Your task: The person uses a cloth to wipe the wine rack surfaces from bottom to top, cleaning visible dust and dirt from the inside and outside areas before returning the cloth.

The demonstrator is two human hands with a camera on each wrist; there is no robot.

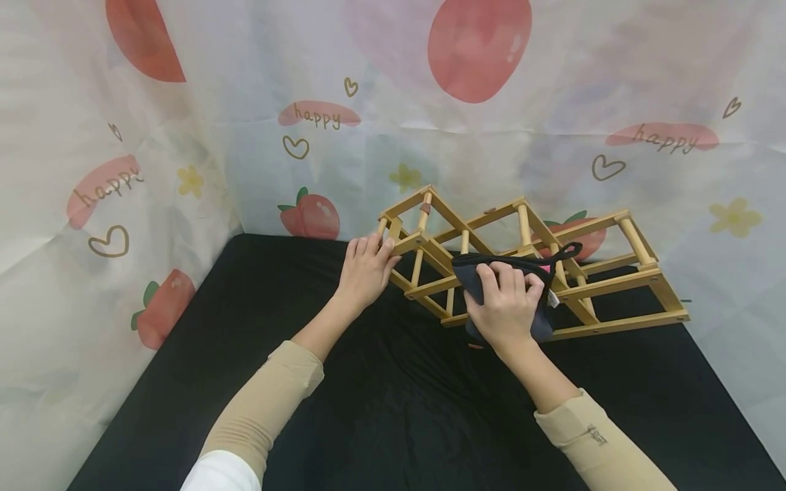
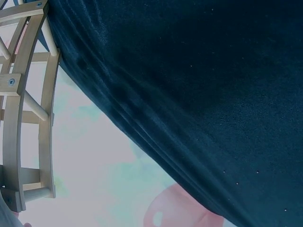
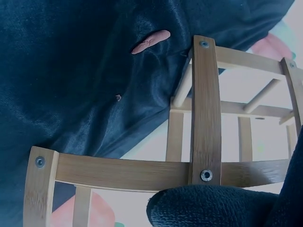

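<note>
A lattice-shaped wooden rack [image 1: 614,331], made of flat slats and round dowels, stands spread across the black cloth. At its left end my left hand [image 1: 364,271] holds the frame, fingers over the end slats. My right hand [image 1: 508,307] grips a dark blue cleaning cloth [image 1: 468,278] with black edging and a hanging loop, bunched against the rack's middle. In the right wrist view the fuzzy cleaning cloth [image 3: 213,205] overlaps a slat close to a bolted joint. The left wrist view shows the rack [image 2: 14,127] along its left side; the left hand is mostly hidden there.
Black cloth [image 1: 381,423] covers the surface beneath the rack. A small pinkish-brown strip [image 3: 151,41] and a tiny crumb-like bit [image 3: 118,98] lie on it. Behind and to the left hangs a white curtain [image 1: 245,68] with fruit prints.
</note>
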